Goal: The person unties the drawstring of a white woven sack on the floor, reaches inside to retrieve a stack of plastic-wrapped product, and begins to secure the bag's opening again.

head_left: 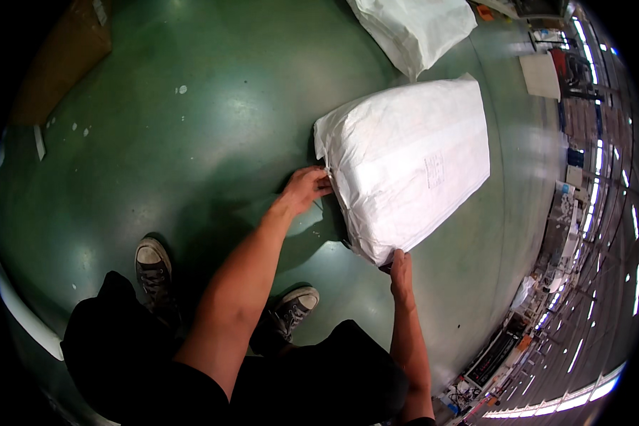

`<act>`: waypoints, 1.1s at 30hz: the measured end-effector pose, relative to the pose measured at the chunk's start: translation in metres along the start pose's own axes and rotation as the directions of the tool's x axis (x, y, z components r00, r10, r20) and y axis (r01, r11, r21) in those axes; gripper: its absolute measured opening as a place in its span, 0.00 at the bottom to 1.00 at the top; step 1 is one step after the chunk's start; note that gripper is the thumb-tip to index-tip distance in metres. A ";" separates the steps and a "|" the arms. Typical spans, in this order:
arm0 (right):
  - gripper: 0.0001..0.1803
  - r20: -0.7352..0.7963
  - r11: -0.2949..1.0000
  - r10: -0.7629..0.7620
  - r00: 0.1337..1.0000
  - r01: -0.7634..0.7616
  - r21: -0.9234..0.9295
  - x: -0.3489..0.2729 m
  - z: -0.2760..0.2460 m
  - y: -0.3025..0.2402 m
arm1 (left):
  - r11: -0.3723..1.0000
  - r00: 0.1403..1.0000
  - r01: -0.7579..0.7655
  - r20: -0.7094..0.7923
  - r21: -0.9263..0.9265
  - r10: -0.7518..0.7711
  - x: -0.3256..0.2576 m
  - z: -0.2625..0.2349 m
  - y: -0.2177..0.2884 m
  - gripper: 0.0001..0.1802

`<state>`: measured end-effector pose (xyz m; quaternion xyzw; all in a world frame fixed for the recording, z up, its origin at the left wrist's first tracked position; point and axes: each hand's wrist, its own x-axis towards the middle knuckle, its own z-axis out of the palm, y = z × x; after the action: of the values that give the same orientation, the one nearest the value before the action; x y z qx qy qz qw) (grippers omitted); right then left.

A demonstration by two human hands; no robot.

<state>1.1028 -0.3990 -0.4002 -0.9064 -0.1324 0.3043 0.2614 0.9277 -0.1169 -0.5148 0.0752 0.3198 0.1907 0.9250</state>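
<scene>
A large, bulky white sack (419, 128) with creased sides and a small printed patch lies in front of me on the right. My left hand (309, 188) is at its left end, fingers curled against the edge and closed on the material there. At the near corner, my right hand (402, 277) grips the sack, its thumb side showing and the other fingers partly hidden. Beside the right fingertips is a small dark patch I cannot make out. What lies under the sack is hidden.
Beyond the sack, a second white sack (422, 32) almost touches it. A brown cardboard box (67, 60) stands at the far left on the green floor (170, 135). My shoes (295, 309) are close below my arms. Shelving and goods line the right side, with a pale panel (539, 76) among them.
</scene>
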 end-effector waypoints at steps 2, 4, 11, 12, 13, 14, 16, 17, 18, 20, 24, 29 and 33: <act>0.24 -0.004 0.999 0.033 0.999 -0.032 0.043 0.001 0.000 0.003 | 0.989 0.995 0.058 0.069 0.135 -0.068 0.007 -0.004 0.012 0.06; 0.23 0.028 0.996 0.001 1.000 -0.003 0.088 0.001 0.005 0.000 | 0.895 0.979 0.140 0.077 0.423 -0.190 0.016 -0.014 0.025 0.07; 0.28 -0.024 0.993 -0.114 0.993 0.115 0.041 -0.006 0.002 -0.009 | 0.909 0.998 -0.014 -0.057 0.416 0.041 -0.013 0.004 0.027 0.16; 0.29 -0.049 0.986 -0.165 0.985 0.166 0.015 -0.013 0.013 -0.024 | 0.893 0.995 -0.025 -0.072 0.450 0.064 -0.016 0.008 0.027 0.18; 0.29 -0.081 0.976 -0.217 0.973 0.216 -0.020 -0.019 0.016 -0.032 | 0.877 0.994 -0.036 -0.077 0.479 0.083 -0.015 0.016 0.024 0.19; 0.30 -0.058 0.983 -0.180 0.982 0.177 -0.047 -0.016 0.015 -0.025 | 0.860 0.991 -0.047 -0.082 0.507 0.102 -0.016 0.022 0.023 0.20; 0.31 -0.032 0.988 -0.116 0.993 0.112 -0.105 -0.007 0.008 -0.017 | 0.892 0.994 -0.018 -0.090 0.451 0.065 -0.011 0.022 0.020 0.19; 0.30 -0.021 0.985 -0.142 0.990 0.139 -0.101 -0.006 0.004 -0.012 | 0.894 0.995 -0.022 -0.079 0.449 0.064 -0.012 0.018 0.019 0.18; 0.30 -0.003 0.982 -0.166 0.986 0.165 -0.093 -0.008 0.006 -0.015 | 0.894 0.995 -0.024 -0.076 0.447 0.065 -0.014 0.013 0.019 0.17; 0.29 -0.003 0.983 -0.165 0.986 0.164 -0.077 -0.011 0.011 -0.020 | 0.886 0.994 0.016 -0.101 0.462 0.035 -0.012 0.005 0.021 0.15; 0.27 -0.048 0.998 -0.056 0.997 0.055 -0.010 -0.015 0.006 -0.024 | 0.777 0.996 0.090 -0.045 0.623 -0.080 -0.011 0.007 0.042 0.12; 0.25 -0.052 0.998 -0.027 0.998 0.025 -0.052 -0.009 0.009 -0.022 | 0.430 0.959 0.046 -0.160 0.902 0.232 -0.008 -0.029 0.060 0.06; 0.24 -0.021 0.998 -0.001 1.000 0.000 -0.063 -0.018 0.006 -0.034 | -0.223 0.465 -0.118 0.252 0.968 0.849 -0.047 0.023 0.057 0.12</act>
<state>1.0824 -0.3756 -0.3770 -0.9172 -0.1393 0.2906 0.2341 0.8908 -0.0837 -0.4559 0.7285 0.5293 0.3211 0.2933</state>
